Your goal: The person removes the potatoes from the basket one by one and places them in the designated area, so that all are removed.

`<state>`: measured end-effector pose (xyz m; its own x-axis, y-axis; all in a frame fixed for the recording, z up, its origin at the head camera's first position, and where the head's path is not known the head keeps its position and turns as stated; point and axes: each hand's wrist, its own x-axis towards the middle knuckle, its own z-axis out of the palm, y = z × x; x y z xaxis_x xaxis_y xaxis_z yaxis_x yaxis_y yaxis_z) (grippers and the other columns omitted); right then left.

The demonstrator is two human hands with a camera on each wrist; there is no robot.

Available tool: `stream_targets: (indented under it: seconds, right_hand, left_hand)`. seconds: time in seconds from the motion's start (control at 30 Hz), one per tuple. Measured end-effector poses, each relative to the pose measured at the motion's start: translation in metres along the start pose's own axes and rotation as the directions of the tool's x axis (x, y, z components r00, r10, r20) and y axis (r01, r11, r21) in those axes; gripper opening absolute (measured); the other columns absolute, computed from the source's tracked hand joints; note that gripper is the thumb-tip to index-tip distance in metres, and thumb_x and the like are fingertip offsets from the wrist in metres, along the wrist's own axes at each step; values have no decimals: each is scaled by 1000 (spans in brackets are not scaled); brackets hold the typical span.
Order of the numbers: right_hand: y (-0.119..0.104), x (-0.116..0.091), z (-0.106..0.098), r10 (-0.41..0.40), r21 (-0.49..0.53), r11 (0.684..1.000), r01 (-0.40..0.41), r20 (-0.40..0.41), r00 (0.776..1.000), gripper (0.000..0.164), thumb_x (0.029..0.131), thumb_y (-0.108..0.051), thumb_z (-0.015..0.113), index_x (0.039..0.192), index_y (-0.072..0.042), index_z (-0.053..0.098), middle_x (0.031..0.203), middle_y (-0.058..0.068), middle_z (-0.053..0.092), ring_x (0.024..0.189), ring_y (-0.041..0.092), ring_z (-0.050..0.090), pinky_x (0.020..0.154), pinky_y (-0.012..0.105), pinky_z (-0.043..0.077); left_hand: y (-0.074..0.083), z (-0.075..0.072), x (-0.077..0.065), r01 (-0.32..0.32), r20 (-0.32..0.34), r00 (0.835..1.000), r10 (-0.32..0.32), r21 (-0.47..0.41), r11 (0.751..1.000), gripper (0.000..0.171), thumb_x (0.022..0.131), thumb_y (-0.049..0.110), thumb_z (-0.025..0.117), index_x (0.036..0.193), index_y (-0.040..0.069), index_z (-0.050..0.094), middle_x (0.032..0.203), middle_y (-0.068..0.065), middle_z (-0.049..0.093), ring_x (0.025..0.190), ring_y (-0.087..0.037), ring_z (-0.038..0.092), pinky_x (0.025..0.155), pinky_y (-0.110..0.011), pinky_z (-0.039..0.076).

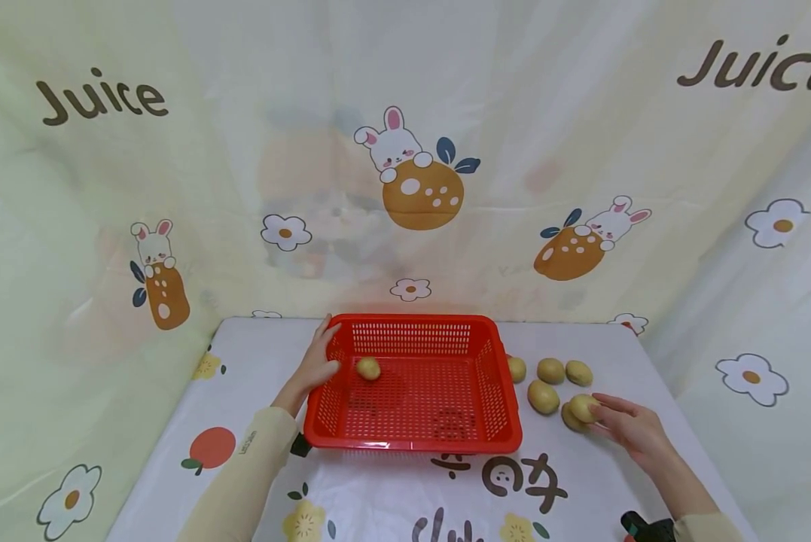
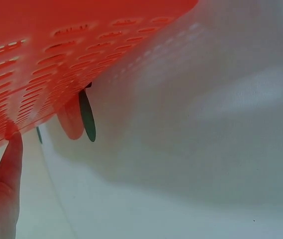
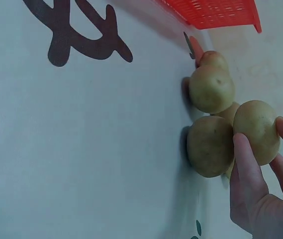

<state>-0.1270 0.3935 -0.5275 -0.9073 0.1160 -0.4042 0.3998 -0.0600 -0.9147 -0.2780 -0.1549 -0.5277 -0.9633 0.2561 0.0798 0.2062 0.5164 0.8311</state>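
Observation:
In the head view, a red plastic basket (image 1: 412, 446) holds one potato (image 1: 368, 368) near its left side. My left hand (image 1: 313, 367) rests at the basket's left wall, its fingers fairly straight; in the left wrist view a digit (image 2: 11, 159) touches the slotted outer wall. To the right of the basket, my right hand (image 1: 632, 429) pinches a potato (image 3: 255, 130) between thumb and fingers. That potato is just above or against another potato (image 3: 210, 147) on the table; whether they touch is unclear.
Several more potatoes (image 1: 544, 397) lie together right of the basket, one (image 1: 516, 369) partly hidden behind its wall. A printed white cloth (image 1: 351, 497) covers the table. A patterned curtain (image 1: 500, 248) hangs behind. Dark objects show near both wrists.

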Motion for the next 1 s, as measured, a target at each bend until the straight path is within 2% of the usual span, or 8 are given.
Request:
stream_targets:
  seconds: [0.13,0.2,0.3,0.37,0.53,0.77,1.0]
  right_hand:
    - [3,-2,-5,-11,80,997,9,19,1000,28,92,-9,67,120,-7,69,95,-10,67,89,7,68,85,34,55]
    - [5,-3,-8,-12,131,991,8,25,1000,18,93,-6,66,106,-14,74,95,-9,68,89,8,68,85,35,55]
    - [7,-5,-15,12,188,982,-17,27,1000,19,93,-5,65,92,-21,75,93,-10,68,88,9,68,85,35,55]
    - [9,-5,-18,32,221,974,-37,29,999,20,93,-5,65,88,-22,75,92,-10,68,88,10,68,86,36,54]
    - [13,-3,-26,78,292,952,-85,37,996,25,94,-4,63,84,-23,75,91,-10,69,87,10,68,89,34,53]
    - [18,-1,-35,140,339,932,-129,-8,990,22,91,-5,68,80,-24,75,87,-12,68,83,9,67,89,33,53]
    - [24,1,-39,167,325,935,-138,-63,984,19,89,-9,71,79,-25,73,83,-10,69,81,10,68,88,32,54]
  left_hand:
    - [-1,1,0,-9,-5,1000,9,-9,1000,82,72,-6,53,151,-2,33,165,-12,5,148,-36,13,108,-58,32]
    - [-2,1,0,-11,-3,1000,11,-9,1000,82,72,-6,53,151,-2,33,165,-12,5,148,-36,13,109,-58,32]
    - [-3,2,1,-6,7,1000,6,-14,1000,82,72,-6,54,151,-2,32,165,-11,4,149,-35,12,109,-58,31]
    - [-4,2,1,-6,9,1000,7,-15,1000,83,72,-7,54,151,-2,32,165,-12,4,148,-36,12,109,-58,30]
    - [-3,1,1,4,4,1000,-4,-20,1000,83,72,-6,53,152,-1,31,165,-12,4,148,-36,13,107,-58,34]
    - [-3,1,1,-13,7,1000,13,-12,1000,83,71,-6,52,151,-3,31,165,-13,4,148,-36,12,109,-57,32]
    - [-3,1,0,-29,-5,1000,29,-5,1000,83,69,-9,50,150,-4,32,164,-15,7,149,-34,10,107,-54,33]
